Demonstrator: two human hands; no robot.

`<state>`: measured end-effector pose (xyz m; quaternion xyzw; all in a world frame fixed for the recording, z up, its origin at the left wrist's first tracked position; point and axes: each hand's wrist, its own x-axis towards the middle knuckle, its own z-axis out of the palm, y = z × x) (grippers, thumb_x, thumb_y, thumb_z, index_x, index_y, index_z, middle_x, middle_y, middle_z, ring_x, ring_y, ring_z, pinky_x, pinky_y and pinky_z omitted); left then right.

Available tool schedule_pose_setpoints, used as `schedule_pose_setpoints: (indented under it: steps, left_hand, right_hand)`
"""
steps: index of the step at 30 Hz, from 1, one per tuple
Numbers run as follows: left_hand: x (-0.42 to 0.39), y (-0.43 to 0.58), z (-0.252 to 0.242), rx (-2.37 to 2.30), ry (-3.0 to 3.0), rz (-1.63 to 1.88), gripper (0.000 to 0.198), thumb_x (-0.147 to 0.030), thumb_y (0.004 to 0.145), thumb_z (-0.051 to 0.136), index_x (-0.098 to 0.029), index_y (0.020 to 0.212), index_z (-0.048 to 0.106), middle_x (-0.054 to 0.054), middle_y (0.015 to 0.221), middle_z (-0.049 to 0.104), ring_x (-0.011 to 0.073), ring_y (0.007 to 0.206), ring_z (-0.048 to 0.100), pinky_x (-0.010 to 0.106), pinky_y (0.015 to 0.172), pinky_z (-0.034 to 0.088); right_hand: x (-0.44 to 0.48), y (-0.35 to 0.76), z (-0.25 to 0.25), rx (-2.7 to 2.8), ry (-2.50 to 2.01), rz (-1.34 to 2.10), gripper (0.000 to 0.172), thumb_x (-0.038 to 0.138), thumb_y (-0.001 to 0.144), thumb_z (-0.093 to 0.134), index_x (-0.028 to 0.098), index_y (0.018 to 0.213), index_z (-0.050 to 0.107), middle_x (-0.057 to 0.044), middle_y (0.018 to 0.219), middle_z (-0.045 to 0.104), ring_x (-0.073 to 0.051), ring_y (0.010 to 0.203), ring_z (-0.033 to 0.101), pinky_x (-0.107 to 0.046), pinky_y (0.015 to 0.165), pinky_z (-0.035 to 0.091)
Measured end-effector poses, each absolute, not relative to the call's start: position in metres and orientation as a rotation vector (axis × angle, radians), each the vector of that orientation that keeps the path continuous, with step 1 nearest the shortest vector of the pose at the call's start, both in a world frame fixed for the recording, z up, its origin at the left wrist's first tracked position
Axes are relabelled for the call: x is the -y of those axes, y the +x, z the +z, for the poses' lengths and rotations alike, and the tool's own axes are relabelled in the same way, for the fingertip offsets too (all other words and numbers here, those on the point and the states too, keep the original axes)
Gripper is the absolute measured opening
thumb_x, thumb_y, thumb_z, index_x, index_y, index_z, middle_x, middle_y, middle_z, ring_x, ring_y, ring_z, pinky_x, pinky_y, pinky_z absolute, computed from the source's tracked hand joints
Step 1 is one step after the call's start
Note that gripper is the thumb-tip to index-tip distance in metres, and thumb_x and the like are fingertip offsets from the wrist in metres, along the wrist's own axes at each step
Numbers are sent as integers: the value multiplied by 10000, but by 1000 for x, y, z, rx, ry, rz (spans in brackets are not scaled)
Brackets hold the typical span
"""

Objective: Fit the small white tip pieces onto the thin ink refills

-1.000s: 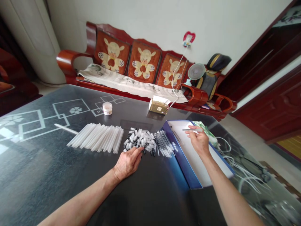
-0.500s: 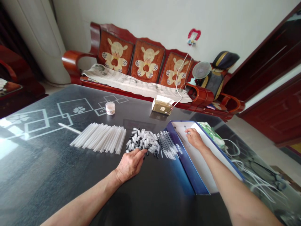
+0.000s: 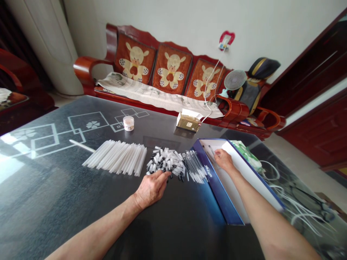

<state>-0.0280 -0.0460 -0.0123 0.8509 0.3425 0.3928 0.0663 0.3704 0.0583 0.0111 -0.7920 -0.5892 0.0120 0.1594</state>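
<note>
My left hand (image 3: 152, 188) rests at the near edge of a heap of pen caps (image 3: 170, 158), white with black ones among them. Its fingers are pinched together, with a dark pen cap showing at the tips. My right hand (image 3: 223, 159) is low inside the blue box (image 3: 226, 200), near its far end. Its fingers look loosened beside a slim pen (image 3: 211, 148), whose near part they hide. Another pen lies parallel to it in the box. Between the caps and the box is a row of thin refills (image 3: 194, 167). White translucent pen barrels (image 3: 116, 157) lie side by side to the left.
One barrel (image 3: 81, 145) sticks out left of the row. A small round tub (image 3: 128, 123) and a tissue box (image 3: 188, 121) stand farther back on the dark glossy table (image 3: 114, 227). Right of the blue box lie a green-white packet (image 3: 245, 153) and white cables (image 3: 295, 206).
The pen at my right hand has shifted left in the box, lying alongside the other pen, and the fingers have lowered. My left hand stays at the caps. The view has shifted slightly.
</note>
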Motion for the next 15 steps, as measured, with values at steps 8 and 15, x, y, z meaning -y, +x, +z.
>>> schedule_pose_setpoints:
  steps: [8,15]
  left_hand:
    - [46,-29,-14,-1033,2573,1174,285,-147,923,416,-164,1185,525,25,797,595,119,670,607,210,586,505]
    - [46,-27,-12,-1075,2611,1130,280,-165,906,420,-160,1161,538,27,794,610,123,663,612,209,555,487]
  right_hand:
    - [-58,354,13,1737,-2344,148,274,199,782,519,224,965,722,-18,973,743,-178,947,678,-265,860,486]
    - [-55,340,34,1727,-2420,158,288,191,789,486,191,940,731,-68,944,739,-242,928,673,-328,844,492]
